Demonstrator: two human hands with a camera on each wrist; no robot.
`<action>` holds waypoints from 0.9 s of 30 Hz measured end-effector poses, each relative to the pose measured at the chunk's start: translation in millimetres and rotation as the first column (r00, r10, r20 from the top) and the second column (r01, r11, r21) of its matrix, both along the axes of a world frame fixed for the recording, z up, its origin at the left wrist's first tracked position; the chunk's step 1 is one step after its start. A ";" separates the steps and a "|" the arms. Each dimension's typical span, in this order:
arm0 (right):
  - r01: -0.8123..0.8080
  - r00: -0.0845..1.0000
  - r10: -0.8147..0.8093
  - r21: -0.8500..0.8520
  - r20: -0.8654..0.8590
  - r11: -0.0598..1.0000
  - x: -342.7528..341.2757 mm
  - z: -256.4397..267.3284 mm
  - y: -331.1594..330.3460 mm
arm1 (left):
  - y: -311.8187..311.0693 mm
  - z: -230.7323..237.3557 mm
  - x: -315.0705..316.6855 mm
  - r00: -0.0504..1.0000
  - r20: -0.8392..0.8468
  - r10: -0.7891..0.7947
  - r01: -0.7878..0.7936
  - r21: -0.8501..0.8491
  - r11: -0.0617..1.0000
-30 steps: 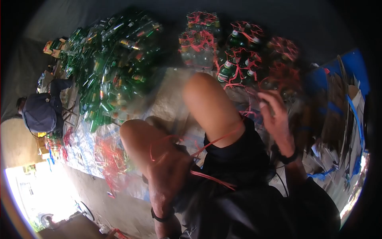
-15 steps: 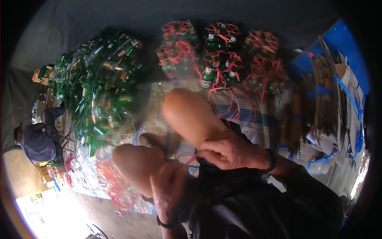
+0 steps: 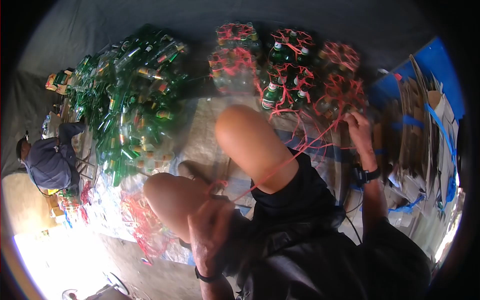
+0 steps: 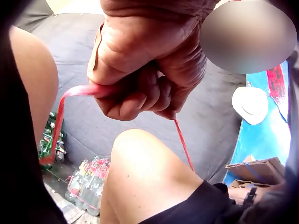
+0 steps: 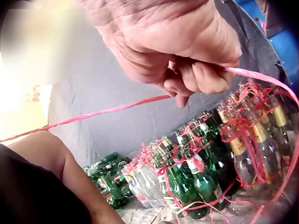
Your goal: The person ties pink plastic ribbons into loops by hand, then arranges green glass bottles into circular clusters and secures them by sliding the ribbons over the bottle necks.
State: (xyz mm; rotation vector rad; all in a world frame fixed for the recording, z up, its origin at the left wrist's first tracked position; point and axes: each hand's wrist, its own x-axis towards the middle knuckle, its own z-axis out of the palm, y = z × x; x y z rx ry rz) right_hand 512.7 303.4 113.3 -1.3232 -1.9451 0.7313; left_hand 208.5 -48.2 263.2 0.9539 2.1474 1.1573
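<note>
A strand of pink-red plastic twine [image 3: 286, 162] runs taut across the person's lap from hand to hand. Low by the bent knee, the left hand [image 3: 211, 225] grips one part of it. In the left wrist view, the curled fingers of that hand [image 4: 149, 70] have twine [image 4: 60, 116] coming out on both sides. Out to the right, the raised right hand [image 3: 359, 132] holds the other part. The right wrist view shows its fingers curled round the twine [image 5: 105, 112], with a loose length [image 5: 285, 88] looping down past tied bottles [image 5: 247, 154].
Bundles of bottles [image 3: 287, 82] tied with twine stand ahead. A big heap of green bottles [image 3: 125, 90] lies to the left, beside a seated person [image 3: 50, 165]. Tangled twine [image 3: 145, 220] rests on the floor sheet. Flattened cardboard [image 3: 417, 125] leans at the right.
The right hand came in to the lap near the left hand, then moved back out to the right, drawing the twine straight. The left hand stays by the knee.
</note>
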 end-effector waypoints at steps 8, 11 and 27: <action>-0.397 0.913 0.407 0.168 -0.030 0.902 -66.4 70.6 -69.8 | 11.0 2.3 14.3 1.000 0.027 -0.016 0.015 0.004 1.000; -0.677 0.723 0.690 0.230 0.031 0.699 -106.1 117.5 -117.6 | 21.7 5.0 24.2 0.997 0.059 -0.051 0.052 -0.011 0.999; -0.689 0.715 0.662 -0.068 -0.224 0.721 -104.4 103.4 -119.4 | 17.7 12.8 18.1 0.987 0.159 -0.008 0.023 -0.095 0.995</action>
